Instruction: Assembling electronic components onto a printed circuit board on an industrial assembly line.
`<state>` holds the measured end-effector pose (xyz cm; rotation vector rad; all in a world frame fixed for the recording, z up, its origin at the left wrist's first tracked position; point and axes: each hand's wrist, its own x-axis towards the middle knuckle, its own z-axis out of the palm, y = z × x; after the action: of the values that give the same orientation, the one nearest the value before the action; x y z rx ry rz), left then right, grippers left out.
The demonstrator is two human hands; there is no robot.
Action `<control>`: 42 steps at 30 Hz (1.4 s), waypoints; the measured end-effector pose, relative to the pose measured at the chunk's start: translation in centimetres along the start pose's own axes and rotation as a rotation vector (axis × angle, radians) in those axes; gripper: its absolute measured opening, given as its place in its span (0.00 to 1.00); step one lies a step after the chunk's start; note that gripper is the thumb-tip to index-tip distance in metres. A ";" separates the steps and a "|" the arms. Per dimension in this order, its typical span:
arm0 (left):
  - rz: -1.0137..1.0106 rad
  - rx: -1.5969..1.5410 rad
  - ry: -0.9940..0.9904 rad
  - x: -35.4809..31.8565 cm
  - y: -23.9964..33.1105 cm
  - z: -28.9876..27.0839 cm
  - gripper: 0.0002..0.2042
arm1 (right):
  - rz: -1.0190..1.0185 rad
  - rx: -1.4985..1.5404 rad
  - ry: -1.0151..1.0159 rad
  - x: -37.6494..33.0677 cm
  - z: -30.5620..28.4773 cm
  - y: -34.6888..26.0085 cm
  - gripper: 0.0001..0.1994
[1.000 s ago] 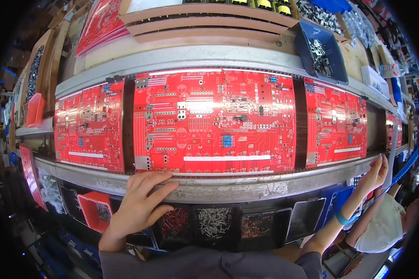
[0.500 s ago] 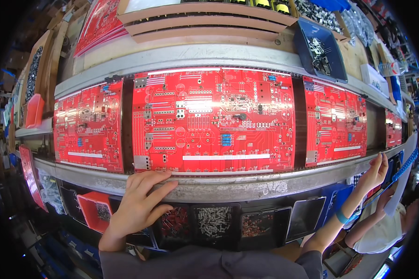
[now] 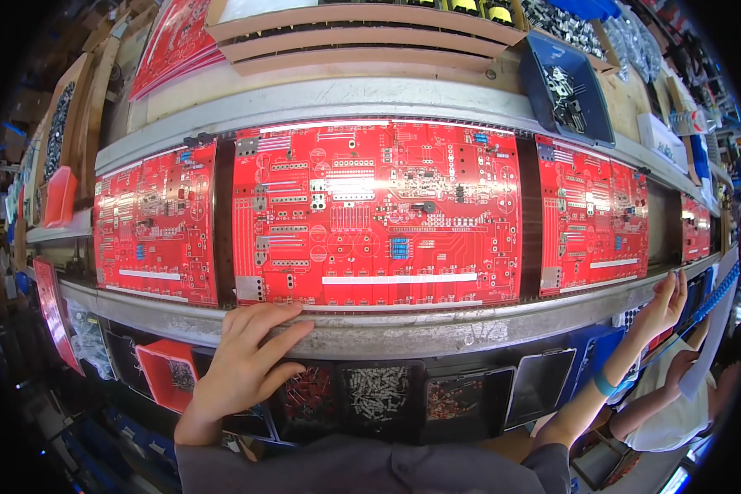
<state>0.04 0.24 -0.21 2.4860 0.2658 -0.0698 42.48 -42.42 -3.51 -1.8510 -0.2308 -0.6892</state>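
Left hand [image 3: 243,362] lying open, fingers spread on the near metal rail [image 3: 403,333], touching the near edge of the centre red circuit board [image 3: 379,214]. Component bins [image 3: 379,391] sitting nearer. Right hand [image 3: 663,300] reaching far right, fingers extended, holding nothing, at the right board [image 3: 593,214].

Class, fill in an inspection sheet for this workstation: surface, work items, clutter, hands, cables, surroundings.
Surface: grey metal rail, worn, running along the near edge of the boards.
Work items: large red circuit board in the middle, red boards to its left and right.
Clutter: parts bins below the rail; dark tray of parts above.
Hands: left hand flat on the rail; right hand raised at the rail's right end; both open.
Cables: nothing seen.
Surroundings: another person's white sleeve lower right.
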 end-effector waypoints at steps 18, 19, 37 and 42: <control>0.007 0.003 0.004 -0.2 -0.1 -0.1 0.29 | -0.009 -0.078 0.010 -0.3 0.2 -1.2 0.12; 0.006 -0.001 0.006 -0.3 -0.1 -0.1 0.29 | -0.019 -0.084 0.007 -0.5 0.4 -1.7 0.12; -0.083 -0.011 0.003 -0.4 0.7 0.4 0.31 | -0.037 -0.049 0.065 -0.8 2.4 -2.9 0.10; -0.071 -0.010 -0.001 -0.5 0.5 0.5 0.32 | -0.020 -0.047 0.067 -1.2 2.0 -3.2 0.09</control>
<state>-0.33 -0.55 -0.26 2.4664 0.3529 -0.0989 40.64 -39.14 -2.11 -1.8687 -0.1915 -0.7755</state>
